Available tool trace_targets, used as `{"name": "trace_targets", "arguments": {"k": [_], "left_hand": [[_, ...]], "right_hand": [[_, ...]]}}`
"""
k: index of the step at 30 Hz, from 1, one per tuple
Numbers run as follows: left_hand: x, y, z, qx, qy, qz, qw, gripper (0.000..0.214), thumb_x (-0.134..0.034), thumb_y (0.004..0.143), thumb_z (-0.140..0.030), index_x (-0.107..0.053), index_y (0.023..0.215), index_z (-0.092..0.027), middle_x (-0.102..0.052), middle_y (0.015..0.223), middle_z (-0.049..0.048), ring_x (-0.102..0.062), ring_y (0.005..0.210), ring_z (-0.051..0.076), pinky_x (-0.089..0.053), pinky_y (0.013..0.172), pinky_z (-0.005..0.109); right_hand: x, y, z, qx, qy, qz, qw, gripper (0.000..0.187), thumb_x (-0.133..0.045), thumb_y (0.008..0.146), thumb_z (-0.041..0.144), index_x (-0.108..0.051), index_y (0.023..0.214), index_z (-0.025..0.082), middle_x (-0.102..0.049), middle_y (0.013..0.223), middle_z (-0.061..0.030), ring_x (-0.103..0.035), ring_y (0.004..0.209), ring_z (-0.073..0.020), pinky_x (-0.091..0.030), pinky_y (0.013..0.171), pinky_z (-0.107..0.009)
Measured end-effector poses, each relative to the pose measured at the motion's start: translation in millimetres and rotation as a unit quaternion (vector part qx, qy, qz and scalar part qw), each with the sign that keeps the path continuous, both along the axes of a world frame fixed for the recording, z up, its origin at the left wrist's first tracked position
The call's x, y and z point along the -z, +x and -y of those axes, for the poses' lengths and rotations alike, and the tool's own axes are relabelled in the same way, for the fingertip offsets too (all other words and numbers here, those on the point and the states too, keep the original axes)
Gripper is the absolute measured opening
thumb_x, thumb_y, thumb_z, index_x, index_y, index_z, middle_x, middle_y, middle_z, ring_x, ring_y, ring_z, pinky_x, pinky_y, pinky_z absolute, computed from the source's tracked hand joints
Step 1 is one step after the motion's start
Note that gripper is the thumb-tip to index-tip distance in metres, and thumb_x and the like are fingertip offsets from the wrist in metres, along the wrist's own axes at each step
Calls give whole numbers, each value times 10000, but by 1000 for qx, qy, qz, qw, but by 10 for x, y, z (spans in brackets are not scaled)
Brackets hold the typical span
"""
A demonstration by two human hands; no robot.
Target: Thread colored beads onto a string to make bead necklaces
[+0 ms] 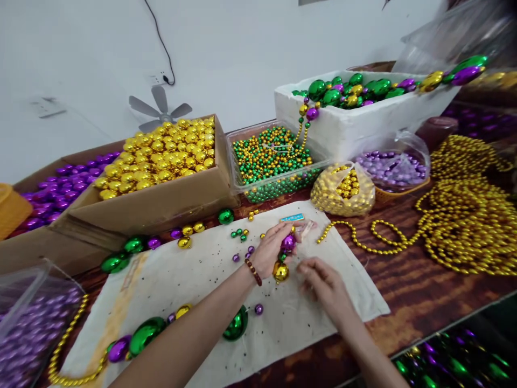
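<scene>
My left hand (272,250), wearing a beaded bracelet (253,271), is closed around a short bead strand over the white cloth (194,291). The strand shows a purple bead (288,243) against the fingers, and below it a small green bead and a gold bead (280,271). Just to the right, my right hand (323,280) has its fingers curled together. Its fingertips are smeared by motion, and anything in them is too small to make out. Beyond the left fingers lie a clear object (306,230) and a blue-labelled packet (292,217). A large green bead (235,323) is partly hidden by my left forearm.
Behind the cloth stand a carton of gold beads (161,153), a clear tub (278,180) of green and gold beads, and a white foam box (343,126). A bag of gold beads (342,196) and piled gold bead chains (468,215) lie right.
</scene>
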State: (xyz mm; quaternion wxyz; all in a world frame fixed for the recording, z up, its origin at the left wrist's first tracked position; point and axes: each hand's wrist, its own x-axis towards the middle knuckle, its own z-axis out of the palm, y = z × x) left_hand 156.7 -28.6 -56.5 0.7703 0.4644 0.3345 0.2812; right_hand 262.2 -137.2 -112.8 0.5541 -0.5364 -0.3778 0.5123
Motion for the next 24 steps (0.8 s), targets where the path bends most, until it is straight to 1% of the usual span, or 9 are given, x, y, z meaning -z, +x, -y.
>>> {"name": "trace_targets", "arguments": {"k": [2,4,9,12,16,18,20,22,24], "left_hand": [[-16,30,10,71,-5,-18,997,458,-564,849,-477,-555,1236,-232,-589,853,33,-528,539,76,-287,355,145],[-14,75,30,125,-7,-34,992,486,-559,855,-472,-510,1288,-258,-593,838,33,-532,524,80,-281,353,146],[27,186,72,189,9,-70,979,473,-560,855,-474,-505,1276,-265,-599,855,34,-547,523,86,-300,359,153],[40,199,82,209,24,-96,973,437,-573,845,-472,-576,1195,-211,-602,833,37,-529,513,75,-285,361,155],[69,168,84,253,30,-106,961,375,-570,844,-447,-645,1075,-161,-591,771,27,-462,460,46,-218,343,155],[95,149,76,253,24,-99,962,371,-568,841,-443,-644,1064,-157,-592,769,24,-459,451,42,-210,345,156],[116,134,66,234,22,-91,968,387,-560,840,-457,-636,1077,-161,-593,778,23,-480,457,45,-222,350,158],[120,119,68,222,29,-99,970,389,-560,838,-461,-633,1076,-162,-591,772,22,-495,457,48,-234,352,158],[104,97,100,227,38,-119,966,367,-567,835,-451,-636,1044,-158,-586,752,15,-491,443,48,-248,351,158]], "right_hand": [[-98,252,-121,57,19,-6,998,226,-578,877,404,-608,881,181,-575,605,26,-491,466,-88,-307,414,-183],[-173,413,-230,74,34,-46,996,214,-603,861,395,-619,909,187,-541,564,47,-416,421,-65,-262,396,-173],[-150,460,-301,75,40,-99,991,205,-662,819,360,-625,776,164,-531,522,43,-379,433,-49,-225,398,-148],[-68,555,-269,172,55,-88,980,179,-682,804,329,-632,764,161,-493,479,57,-379,418,-49,-238,385,-140],[27,855,-284,324,85,-146,931,173,-706,764,328,-612,753,182,-579,608,38,-483,439,-72,-310,365,-152],[57,913,-286,309,75,-194,928,189,-724,740,348,-617,782,199,-630,728,18,-559,509,-94,-375,387,-167],[73,843,-257,229,53,-210,949,208,-751,714,342,-643,824,201,-645,803,-4,-604,614,-116,-424,433,-175],[78,686,-199,152,41,-184,970,209,-768,699,318,-672,835,190,-639,827,-19,-603,690,-125,-437,468,-173],[72,535,-124,120,39,-130,983,182,-766,703,306,-691,820,189,-634,825,-24,-575,692,-119,-429,483,-175]]}}
